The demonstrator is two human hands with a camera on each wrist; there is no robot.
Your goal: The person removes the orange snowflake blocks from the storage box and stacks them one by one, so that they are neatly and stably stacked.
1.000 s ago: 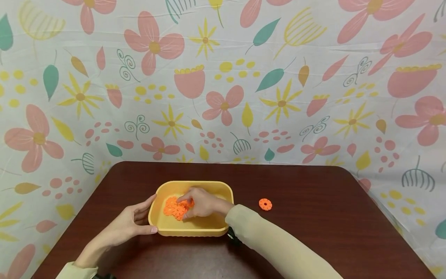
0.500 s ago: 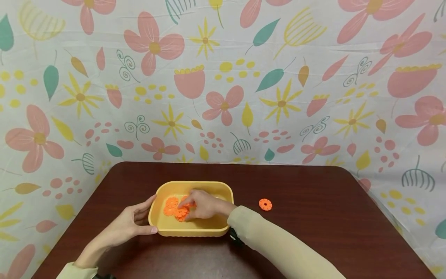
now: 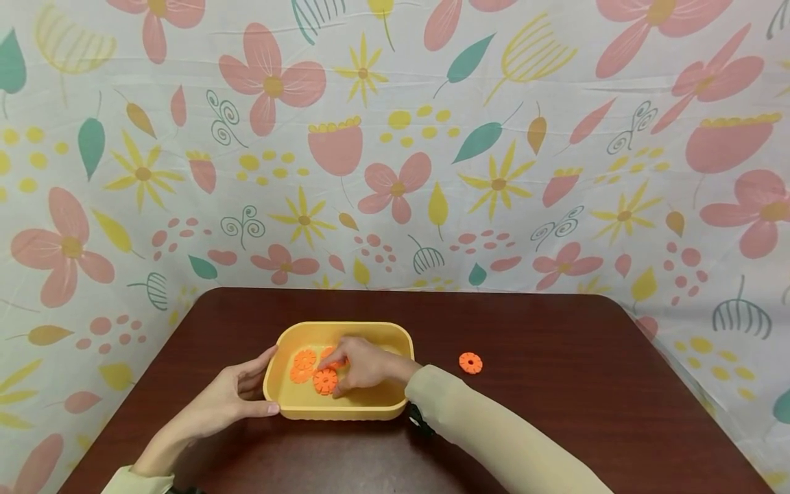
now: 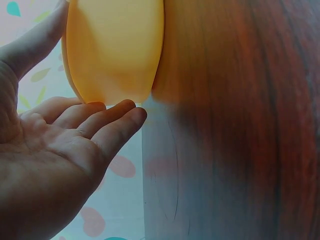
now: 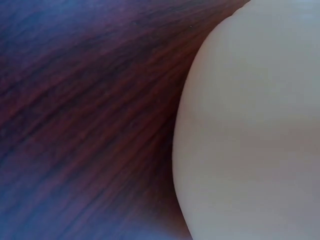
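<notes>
A yellow plastic box point(image 3: 376, 401) stands on the table with several orange notched discs inside. At its left end, my left hand point(image 3: 231, 398) holds it, thumb at the front corner and fingers toward the back corner. In the left wrist view, fingertips of the left hand point(image 4: 75, 130) touch the end of the box point(image 4: 117, 50). My right hand point(image 3: 364, 363) reaches into the box and pinches an orange notched disc point(image 3: 325, 381) between thumb and fingers. Left of it lie more discs point(image 3: 305, 359); another is partly hidden under the fingers.
One orange notched disc point(image 3: 470, 363) lies on the dark wooden table point(image 3: 555, 405), right of the box. Behind the table hangs a flower-patterned cloth point(image 3: 395, 254). A pale sleeve point(image 5: 250, 130) fills much of the right wrist view; no right hand shows there.
Inside the box, the disc at my right fingers has shifted slightly toward the front right, away from the other discs. The left hand and box stay in place.
</notes>
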